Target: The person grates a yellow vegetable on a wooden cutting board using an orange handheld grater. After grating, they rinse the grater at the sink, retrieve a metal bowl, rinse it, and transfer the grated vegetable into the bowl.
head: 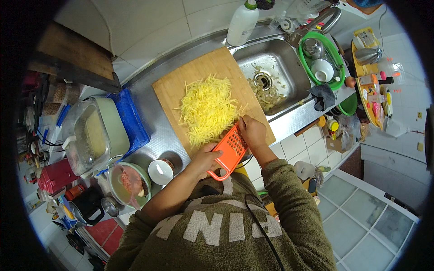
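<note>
A wooden cutting board lies across the steel counter and overlaps the near edge of the sink. On it is a large heap of thin yellow shreds, likely potato. An orange handheld grater is tilted at the board's front edge, beside the heap. My left hand grips the grater's side near its looped handle. At the grater's far end, my right hand is closed against its edge with the fingers curled; whether it grips the grater or a small piece cannot be made out.
Right of the board, the steel sink holds peelings around its drain. A green basin with dishes stands beyond it, and a white bottle behind. To the left are a white bowl, a pale green bowl and a blue tray.
</note>
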Demonstrator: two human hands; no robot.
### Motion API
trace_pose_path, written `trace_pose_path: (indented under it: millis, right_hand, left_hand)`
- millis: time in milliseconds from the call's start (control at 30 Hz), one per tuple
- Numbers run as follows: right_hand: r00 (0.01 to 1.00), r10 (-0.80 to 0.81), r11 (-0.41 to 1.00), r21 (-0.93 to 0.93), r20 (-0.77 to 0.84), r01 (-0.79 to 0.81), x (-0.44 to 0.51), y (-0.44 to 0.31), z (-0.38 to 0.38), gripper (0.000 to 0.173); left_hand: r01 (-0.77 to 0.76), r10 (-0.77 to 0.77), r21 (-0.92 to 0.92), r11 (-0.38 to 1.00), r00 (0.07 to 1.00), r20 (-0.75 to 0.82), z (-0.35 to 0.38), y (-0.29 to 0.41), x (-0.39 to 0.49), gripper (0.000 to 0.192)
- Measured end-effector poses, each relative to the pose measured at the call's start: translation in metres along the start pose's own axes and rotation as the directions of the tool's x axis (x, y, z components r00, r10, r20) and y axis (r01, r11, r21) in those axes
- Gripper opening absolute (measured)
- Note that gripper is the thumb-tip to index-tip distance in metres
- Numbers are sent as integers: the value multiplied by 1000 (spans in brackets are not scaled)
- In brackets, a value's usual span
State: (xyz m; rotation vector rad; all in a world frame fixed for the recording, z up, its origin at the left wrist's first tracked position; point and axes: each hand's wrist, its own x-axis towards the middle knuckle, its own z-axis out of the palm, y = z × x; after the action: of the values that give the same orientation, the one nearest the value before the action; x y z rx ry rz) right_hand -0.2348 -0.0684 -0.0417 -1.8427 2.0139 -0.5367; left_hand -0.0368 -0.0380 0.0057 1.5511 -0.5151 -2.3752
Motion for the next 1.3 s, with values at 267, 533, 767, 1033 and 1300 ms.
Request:
trace_pose_path:
  millis: [267, 533, 767, 1033, 1300]
  right_hand:
    - [997, 49, 993, -111, 57, -42, 4, 8, 0, 23]
    - [971, -193, 981, -6, 143, 196, 9, 35, 11, 52]
    - [931, -233, 969, 145, 281, 199, -17, 18, 7, 61]
    - [963, -96, 995, 12, 253, 96, -10, 24, 13, 62]
    - [978, -73, 996, -25, 194, 80, -10, 22, 9, 62]
  left_hand:
    - [4, -4, 4, 1000, 1000, -5, -2, -2, 2, 25]
    - [5, -5, -3, 1000, 1000, -18, 1, 1, -1, 25]
    - [0, 0, -22, 1000, 1000, -16, 2, 1, -2, 26]
    - [12, -10, 26, 1000, 998, -68, 5, 3, -3, 21]
    - [-4, 3, -24, 1000, 1000, -12, 1, 0, 0, 25]
